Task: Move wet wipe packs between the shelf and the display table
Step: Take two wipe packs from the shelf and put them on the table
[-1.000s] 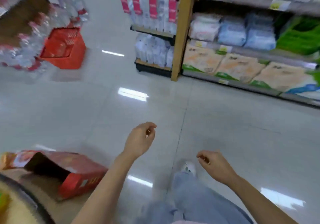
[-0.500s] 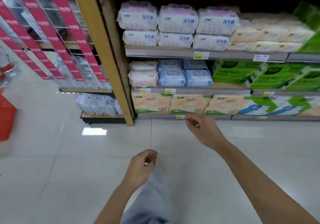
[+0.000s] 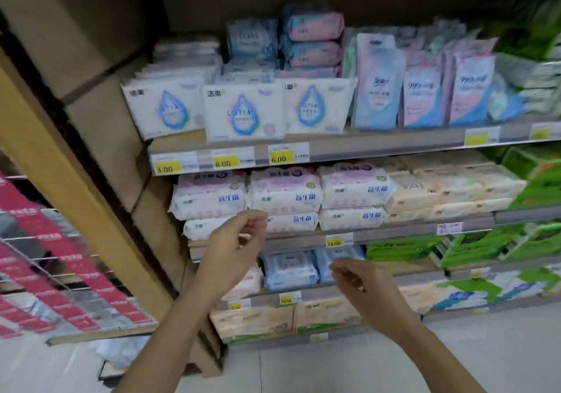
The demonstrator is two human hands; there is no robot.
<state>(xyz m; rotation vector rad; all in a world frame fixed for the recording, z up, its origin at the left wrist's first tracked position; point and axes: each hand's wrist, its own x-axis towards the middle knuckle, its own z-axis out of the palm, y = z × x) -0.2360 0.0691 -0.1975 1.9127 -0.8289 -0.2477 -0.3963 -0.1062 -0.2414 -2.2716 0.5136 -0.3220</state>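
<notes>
**Item: shelf (image 3: pixel 394 232), wet wipe section, pick-up step not yet made**

- Left hand (image 3: pixel 233 244): raised, fingers (image 3: pixel 255 218) loosely curled, narrow gap, holding nothing.
- Right hand (image 3: pixel 367 286): raised, lower than the left, fingers (image 3: pixel 342 266) loosely curled, holding nothing.
- Pink-and-white wipe packs (image 3: pixel 285 193): stacked two high, three across. The lower row lies just behind the left fingers; whether they touch it I cannot tell.
- Blue wipe packs (image 3: pixel 288 266): one shelf down, side by side, just beyond the right fingers and below the left ones.
- Drop-print packs (image 3: pixel 243 113): standing upright, well above both sets of fingers.
- Green packs (image 3: pixel 485 244): well to the right of the right fingers.
- Price tag (image 3: pixel 339 240): on the rail between the two hands.
- Display counter: not in view.

**Risks, as judged**

- Pulling a lower pink-and-white pack would drag the one lying on top of it forward and off onto the floor (image 3: pixel 303 368).
- The film wrapping looks soft and slick, so a shallow fingertip pinch may slip, and a hard squeeze may deform the pack.
- Several similar lines sit close together, and the picture is blurred, so taking the wrong product is likely.
- Reaching for the blue packs could knock the rail tag.
</notes>
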